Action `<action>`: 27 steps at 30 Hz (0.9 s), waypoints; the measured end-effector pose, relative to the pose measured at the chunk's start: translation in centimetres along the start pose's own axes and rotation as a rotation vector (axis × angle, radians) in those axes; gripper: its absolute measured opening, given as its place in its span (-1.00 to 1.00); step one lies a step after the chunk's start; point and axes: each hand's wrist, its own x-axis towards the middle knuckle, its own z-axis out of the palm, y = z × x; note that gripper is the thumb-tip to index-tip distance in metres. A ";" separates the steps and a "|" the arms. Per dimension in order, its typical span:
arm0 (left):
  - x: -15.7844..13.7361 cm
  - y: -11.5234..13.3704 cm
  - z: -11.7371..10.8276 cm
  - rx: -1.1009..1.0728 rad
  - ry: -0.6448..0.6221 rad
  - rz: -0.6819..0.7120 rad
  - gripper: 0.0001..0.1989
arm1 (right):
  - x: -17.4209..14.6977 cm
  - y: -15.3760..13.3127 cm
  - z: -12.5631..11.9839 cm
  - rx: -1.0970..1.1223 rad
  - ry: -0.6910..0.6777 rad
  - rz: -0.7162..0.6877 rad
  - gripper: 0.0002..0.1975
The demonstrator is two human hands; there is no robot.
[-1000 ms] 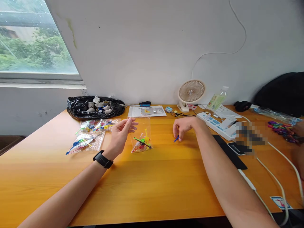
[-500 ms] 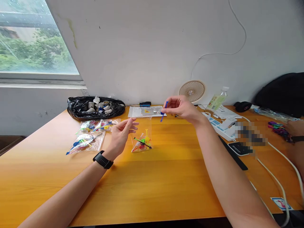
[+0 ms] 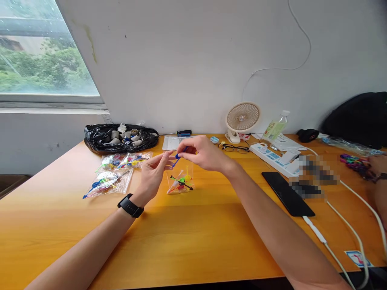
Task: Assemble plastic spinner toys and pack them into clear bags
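Observation:
My right hand [image 3: 205, 154] pinches a small blue plastic stick [image 3: 177, 156] with a round part along it. The stick is over the mouth of a clear plastic bag [image 3: 188, 186], close to the fingers of my left hand [image 3: 152, 171]. My left hand is closed at the bag's upper left edge, though its fingertips are partly hidden. Inside the bag lie green, yellow, black and red plastic pieces. Left of it, several filled bags [image 3: 105, 182] of similar coloured pieces rest on the wooden table [image 3: 181, 241].
A black plastic bag [image 3: 93, 139] with grey rolls sits at the back left, beside a screwdriver [image 3: 184, 133]. Toward the right are a fan [image 3: 242, 117], glasses [image 3: 236, 149], a bottle [image 3: 276, 128], a power strip [image 3: 272, 159] and a phone [image 3: 287, 193]. Another person's hand [image 3: 379, 164] shows at the far right.
My right hand has brought the blue stick left and down, from beside the bag to its mouth near my left fingers. My left hand has hardly moved.

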 end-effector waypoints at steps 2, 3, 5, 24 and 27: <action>0.0 0.0 0.1 -0.002 -0.002 0.012 -0.57 | -0.1 -0.4 0.0 -0.074 -0.059 -0.032 -0.83; 0.0 0.1 0.1 0.000 -0.011 0.019 -0.58 | -0.2 -0.6 0.0 -0.108 -0.093 -0.047 -0.81; -0.1 0.1 0.1 0.011 -0.044 0.032 -0.58 | -0.4 -1.0 0.2 -0.163 -0.149 -0.061 -0.79; -1.2 0.1 0.2 0.141 -0.887 -0.165 -0.67 | -1.0 -0.7 -2.4 -0.042 -0.382 0.020 -0.78; -1.5 -0.6 0.5 0.115 -0.882 -0.178 -0.58 | -1.1 -0.9 -2.8 -0.048 -0.446 -0.008 -0.72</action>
